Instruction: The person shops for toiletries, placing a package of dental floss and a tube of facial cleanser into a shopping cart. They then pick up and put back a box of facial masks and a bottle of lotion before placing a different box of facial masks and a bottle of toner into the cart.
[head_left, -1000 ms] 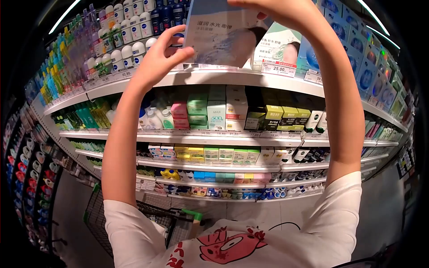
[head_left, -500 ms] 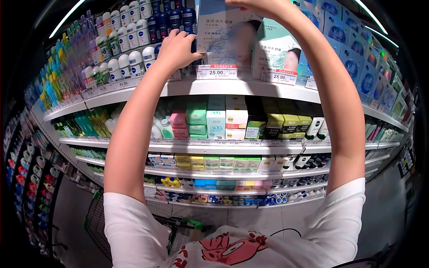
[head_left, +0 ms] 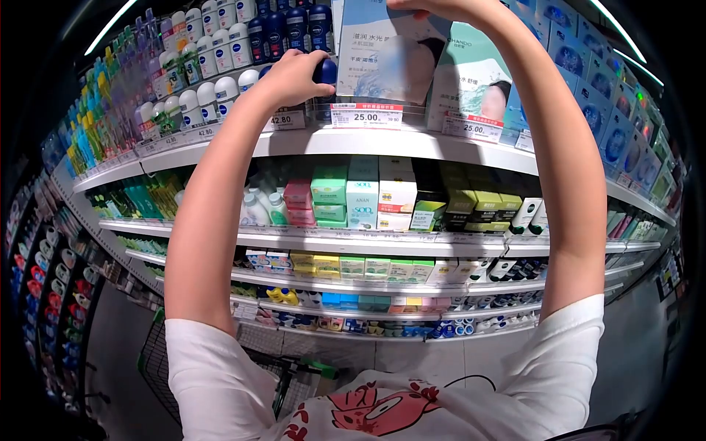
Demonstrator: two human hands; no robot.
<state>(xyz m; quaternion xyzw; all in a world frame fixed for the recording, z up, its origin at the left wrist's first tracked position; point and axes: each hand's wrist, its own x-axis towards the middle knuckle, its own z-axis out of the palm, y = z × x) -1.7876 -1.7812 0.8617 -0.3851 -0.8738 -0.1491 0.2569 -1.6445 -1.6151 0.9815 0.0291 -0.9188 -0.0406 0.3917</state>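
Note:
At the top shelf, my left hand is curled with thumb and fingers around the dark blue cap of a roll-on deodorant. Right beside it stands a blue face mask box with a picture of a person on its front, leaning slightly. The fingers of my right hand grip this box near its top edge; part of that hand is cut off by the frame. A green face mask box stands to the right, partly behind my right forearm. Price tags line the shelf edge below.
White and blue deodorants fill the shelf at left, with colourful slim bottles further out. Blue boxes stack up at right. Lower shelves hold small cartons. Below on the left is a shopping cart.
The view has shifted slightly, so the shelf sits a little further right. The blue box now tilts, its lower edge showing above the price tag. My left fingers have closed in around the deodorant.

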